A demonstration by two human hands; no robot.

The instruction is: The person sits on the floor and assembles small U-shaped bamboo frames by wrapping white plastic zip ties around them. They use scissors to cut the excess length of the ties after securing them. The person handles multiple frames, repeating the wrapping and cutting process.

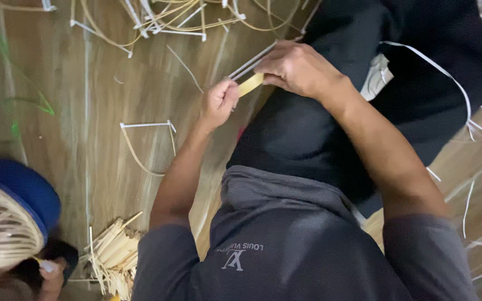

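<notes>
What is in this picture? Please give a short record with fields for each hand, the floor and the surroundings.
left hand: grips one end of a flat yellow strip
right hand: holds the strip's other end with thin white strips
floor: wood, loose strips scattered
lower left: woven basket, cut strip bundle

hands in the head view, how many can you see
3. The person's left hand and right hand pinch a flat yellow strip above the lap. Another person's hand shows at the bottom left corner, by a woven basket; their other hand may be hidden.
</notes>
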